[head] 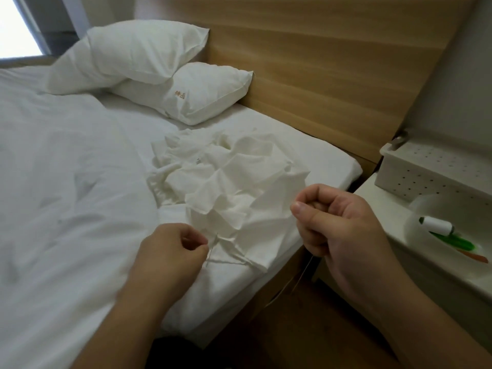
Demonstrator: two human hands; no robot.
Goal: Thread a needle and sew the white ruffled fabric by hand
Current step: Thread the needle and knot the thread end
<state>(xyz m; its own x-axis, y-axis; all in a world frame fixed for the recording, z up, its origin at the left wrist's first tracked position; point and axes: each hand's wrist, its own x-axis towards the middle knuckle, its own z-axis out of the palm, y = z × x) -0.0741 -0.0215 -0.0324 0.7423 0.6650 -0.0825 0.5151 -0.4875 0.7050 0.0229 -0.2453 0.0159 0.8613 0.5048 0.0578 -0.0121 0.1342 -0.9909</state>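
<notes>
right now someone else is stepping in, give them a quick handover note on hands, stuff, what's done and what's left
Left hand: fingers curled, pinching what looks like the needle at the near edge of the fabric.
Right hand: fist closed on the thread, which hangs down below it.
White ruffled fabric: crumpled on the bed near its right edge.
Thread spool: in the tray on the bedside unit.
Done: thread pulled out; whether the needle is threaded cannot be seen.
Left: confirm threading, then sew the fabric.

I sit by my white bed (66, 182) with two pillows (149, 51), a wooden headboard (319, 62) and a bright window (16, 25).
</notes>
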